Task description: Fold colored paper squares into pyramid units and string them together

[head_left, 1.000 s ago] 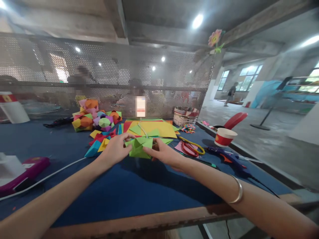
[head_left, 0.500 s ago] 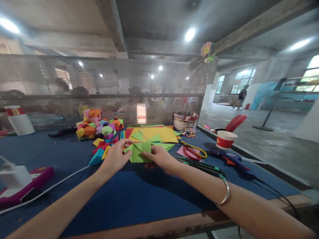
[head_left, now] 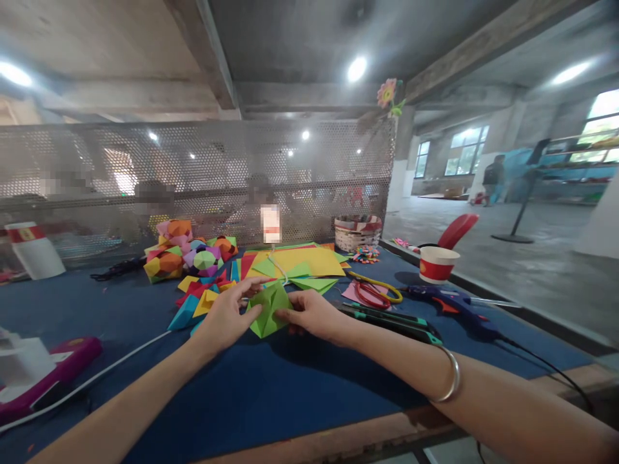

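Observation:
A folded green sheet of origami paper (head_left: pixel 271 310) is held above the blue table, with creases running across its face. My left hand (head_left: pixel 232 310) pinches its left edge between thumb and fingers. On the opposite edge, my right hand (head_left: pixel 309 312) grips it, thumb in front and fingers partly hidden behind. Beyond the hands lie yellow paper sheets (head_left: pixel 314 262) with loose green pieces (head_left: pixel 316 283) on top. Small folded paper pieces in blue (head_left: pixel 182 312), yellow and red sit just left of my left hand.
Folded paper balls (head_left: pixel 167 261) stand at the back left. To the right are scissors (head_left: pixel 377 293), black-green cutters (head_left: pixel 396 319), a glue gun (head_left: pixel 452 309) and a paper cup (head_left: pixel 438 264). A woven basket (head_left: pixel 356 233) stands by the mesh screen (head_left: pixel 300 161). A power strip (head_left: pixel 72 364) lies left.
The green paper has been turned between my hands, from a squarish rectangle to a diamond with creases showing. Both hands stay on it. A person in the background has moved right.

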Motion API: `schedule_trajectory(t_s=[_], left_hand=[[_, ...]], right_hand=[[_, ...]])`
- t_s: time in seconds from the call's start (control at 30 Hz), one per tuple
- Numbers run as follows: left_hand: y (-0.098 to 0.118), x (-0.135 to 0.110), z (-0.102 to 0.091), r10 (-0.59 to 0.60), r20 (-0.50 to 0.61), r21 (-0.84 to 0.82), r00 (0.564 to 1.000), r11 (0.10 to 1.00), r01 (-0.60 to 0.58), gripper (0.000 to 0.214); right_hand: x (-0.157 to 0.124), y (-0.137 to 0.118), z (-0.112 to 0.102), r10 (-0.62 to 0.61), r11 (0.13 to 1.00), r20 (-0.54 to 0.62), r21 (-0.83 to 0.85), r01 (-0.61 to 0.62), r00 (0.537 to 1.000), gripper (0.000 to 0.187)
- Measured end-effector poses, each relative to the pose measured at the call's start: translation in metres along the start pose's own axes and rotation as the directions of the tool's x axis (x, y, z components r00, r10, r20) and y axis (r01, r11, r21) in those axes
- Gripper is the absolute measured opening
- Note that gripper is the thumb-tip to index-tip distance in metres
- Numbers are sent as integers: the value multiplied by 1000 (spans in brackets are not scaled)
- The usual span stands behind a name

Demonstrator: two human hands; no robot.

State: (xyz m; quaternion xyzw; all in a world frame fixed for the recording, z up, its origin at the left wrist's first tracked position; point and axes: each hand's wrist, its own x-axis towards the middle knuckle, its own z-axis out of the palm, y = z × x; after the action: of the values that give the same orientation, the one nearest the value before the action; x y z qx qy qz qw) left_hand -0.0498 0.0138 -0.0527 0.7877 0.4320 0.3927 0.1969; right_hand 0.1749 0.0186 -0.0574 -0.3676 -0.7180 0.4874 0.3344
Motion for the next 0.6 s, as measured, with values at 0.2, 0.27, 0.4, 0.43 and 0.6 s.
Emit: schedule_trajectory(t_s=[0.2,0.27,0.4,0.43,0.6], left_hand=[[2,0,-4,-21,-10,19,1000,1000,21,30],[2,0,-6,-26,-9,29,1000,999,26,30],[2,-1,-5,-18,24,25,1000,1000,17,28],[1,-1,-5,-10,33,22,999,1000,9,28],[1,-1,-2,37,18,-23,999,999,-37,26]], right_hand=[[3,7,-4,27,990,29,-141,-22,999,24],[3,8,-5,34,982,30,-187,-28,999,25],[1,7,-4,22,971,37,-239,-13,999,24],[1,6,-3,12,970,40,-245,-2,999,25],[-1,1,1,-41,965,66,-256,57,997,31]])
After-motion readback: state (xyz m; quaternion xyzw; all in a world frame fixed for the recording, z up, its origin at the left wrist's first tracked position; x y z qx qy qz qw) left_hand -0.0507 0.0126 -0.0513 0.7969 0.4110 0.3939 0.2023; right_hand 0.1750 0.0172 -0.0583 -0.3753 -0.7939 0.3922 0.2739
